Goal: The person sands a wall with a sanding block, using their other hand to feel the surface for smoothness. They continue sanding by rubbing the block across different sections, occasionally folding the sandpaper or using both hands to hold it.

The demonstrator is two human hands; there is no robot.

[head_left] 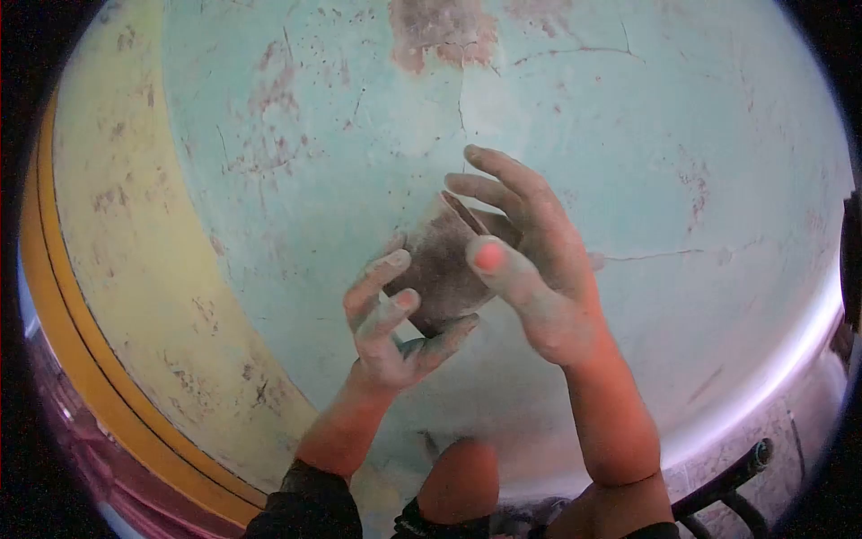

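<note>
Between my two hands is a folded, dark grey-brown sheet [440, 269], dusty on its face, perhaps sandpaper. My left hand [395, 328] grips its lower left edge between thumb and fingers. On the right side, my right hand [539, 251] has its thumb near the sheet's upper right edge and its fingers spread apart behind the fold; whether it touches the sheet is hard to tell. Pale dust coats both hands. Behind them stands a pale green wall [314, 198] with cracks and worn patches.
A yellow painted band [117, 180] curves down the wall's left side, beside an orange frame [81, 359]. Above the hands is a bare brown patch [444, 31]. A dark metal bar [732, 476] is at the lower right. My knee [460, 481] shows below.
</note>
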